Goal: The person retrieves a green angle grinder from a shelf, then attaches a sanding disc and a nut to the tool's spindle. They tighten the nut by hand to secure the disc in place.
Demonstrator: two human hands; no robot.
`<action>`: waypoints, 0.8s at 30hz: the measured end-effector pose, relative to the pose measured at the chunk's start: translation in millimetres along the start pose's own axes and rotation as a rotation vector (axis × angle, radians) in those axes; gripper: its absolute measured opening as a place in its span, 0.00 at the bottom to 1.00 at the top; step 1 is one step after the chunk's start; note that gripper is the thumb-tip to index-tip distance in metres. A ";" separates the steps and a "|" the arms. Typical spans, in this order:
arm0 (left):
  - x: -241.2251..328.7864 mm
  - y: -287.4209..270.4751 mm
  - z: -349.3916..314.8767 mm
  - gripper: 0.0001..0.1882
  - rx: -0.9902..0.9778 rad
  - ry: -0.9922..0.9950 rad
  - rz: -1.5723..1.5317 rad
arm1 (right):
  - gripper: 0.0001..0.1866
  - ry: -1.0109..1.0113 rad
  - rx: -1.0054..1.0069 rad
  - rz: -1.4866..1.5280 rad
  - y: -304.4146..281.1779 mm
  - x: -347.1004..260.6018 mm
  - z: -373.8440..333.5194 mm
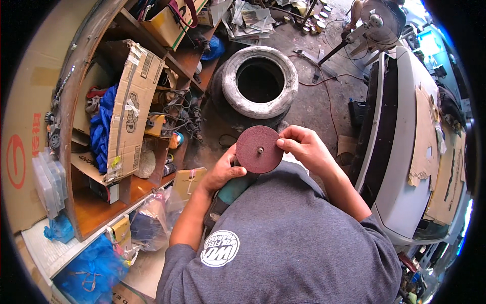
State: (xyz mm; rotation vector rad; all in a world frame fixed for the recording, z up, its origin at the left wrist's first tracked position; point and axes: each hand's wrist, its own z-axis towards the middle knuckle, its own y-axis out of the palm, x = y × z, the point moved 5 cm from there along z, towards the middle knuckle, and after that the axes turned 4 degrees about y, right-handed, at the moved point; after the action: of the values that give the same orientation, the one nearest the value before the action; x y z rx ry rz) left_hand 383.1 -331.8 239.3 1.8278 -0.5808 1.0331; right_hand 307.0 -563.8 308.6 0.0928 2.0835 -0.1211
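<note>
Clutter rings the person in the head view: a tyre (259, 81) ahead, wooden shelves (96, 202) left, a grey panel (405, 152) right. The left hand (223, 171) grips a teal grinder (229, 195); right hand (304, 147) fingertips pinch its maroon disc (258, 149), at chest level between both hands.

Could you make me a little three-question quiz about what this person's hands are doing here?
1. True or false: the right hand touches the rim of the dark red sanding disc.
2. Which hand grips the green power tool?
3. What lies on the floor beyond the disc: A) a worn tyre, B) a ladder?

Key:
1. True.
2. The left hand.
3. A, the tyre.
</note>
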 end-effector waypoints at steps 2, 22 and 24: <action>1.7 1.1 0.6 0.59 0.013 0.008 -0.006 | 0.13 -0.007 0.005 -0.005 0.6 -1.3 0.1; 4.4 -2.3 2.4 0.60 0.026 -0.023 0.003 | 0.13 0.040 0.013 0.044 3.2 -13.3 -3.6; 3.6 -3.7 1.5 0.59 0.026 -0.026 -0.011 | 0.13 0.079 0.023 0.080 2.0 -14.9 -4.5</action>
State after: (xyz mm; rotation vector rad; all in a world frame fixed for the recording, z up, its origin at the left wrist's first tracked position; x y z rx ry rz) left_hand 388.3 -331.3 240.2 1.8676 -0.5747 1.0146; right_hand 310.7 -561.5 323.7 0.1981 2.1542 -0.0938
